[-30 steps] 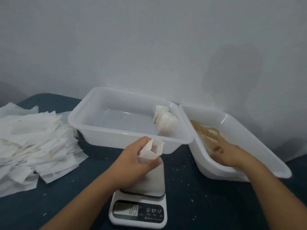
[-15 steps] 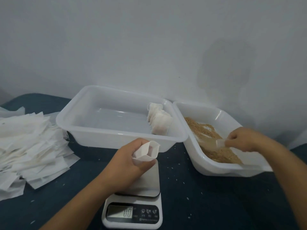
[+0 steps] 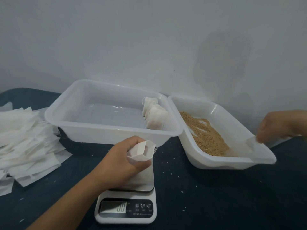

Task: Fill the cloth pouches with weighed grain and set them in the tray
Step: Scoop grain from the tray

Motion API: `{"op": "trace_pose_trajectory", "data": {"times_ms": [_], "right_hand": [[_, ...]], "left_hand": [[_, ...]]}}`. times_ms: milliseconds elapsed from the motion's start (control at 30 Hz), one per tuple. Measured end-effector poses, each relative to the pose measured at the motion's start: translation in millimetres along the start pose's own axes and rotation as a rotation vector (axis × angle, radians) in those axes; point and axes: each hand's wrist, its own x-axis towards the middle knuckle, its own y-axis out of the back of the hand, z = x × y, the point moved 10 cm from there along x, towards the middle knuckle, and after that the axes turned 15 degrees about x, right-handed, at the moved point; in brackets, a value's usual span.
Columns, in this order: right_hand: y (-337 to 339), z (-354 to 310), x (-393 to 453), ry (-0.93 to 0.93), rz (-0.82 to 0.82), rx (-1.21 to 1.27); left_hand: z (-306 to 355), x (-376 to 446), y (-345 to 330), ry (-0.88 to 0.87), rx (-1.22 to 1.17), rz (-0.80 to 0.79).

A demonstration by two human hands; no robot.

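My left hand point(image 3: 123, 156) grips an open white cloth pouch point(image 3: 142, 151) upright over the steel platform of a kitchen scale point(image 3: 127, 203). The scale's display reads zero. My right hand point(image 3: 275, 127) holds a clear plastic scoop point(image 3: 252, 143) at the near right rim of the grain tray point(image 3: 216, 163), which holds brown grain point(image 3: 206, 133). The blurred scoop's contents cannot be made out. Several filled pouches point(image 3: 154, 113) stand against the right wall of the white tray point(image 3: 83, 130).
A loose heap of empty white pouches point(image 3: 25, 138) covers the left of the dark blue table point(image 3: 232, 196). Stray grains are scattered on the cloth around the scale. A pale wall stands directly behind both trays.
My right hand has come up out of the grain and drawn back to the right with the scoop. The left hand keeps the pouch over the scale.
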Motion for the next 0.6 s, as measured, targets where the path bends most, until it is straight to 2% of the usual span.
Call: {"op": "trace_pose_trajectory", "data": {"times_ms": [100,233,433,600], "right_hand": [[-8.7,-0.1,8.6,-0.049,0.086,-0.015],[-33.7,-8.8,27.9,-0.025,0.148,0.033],[-64.2,-37.8,51.7,0.105,0.185,0.265],[-82.4,-74.7,75.4,0.206,0.138,0.550]], "left_hand": [[0.1,-0.5,-0.7,0.003,0.014,-0.008],[-0.6,-0.5,1.1,0.015,0.025,0.009],[1.8,-1.9,0.0,0.025,0.017,0.002],[3.4,-2.6,2.4,0.033,0.015,0.005]]}}
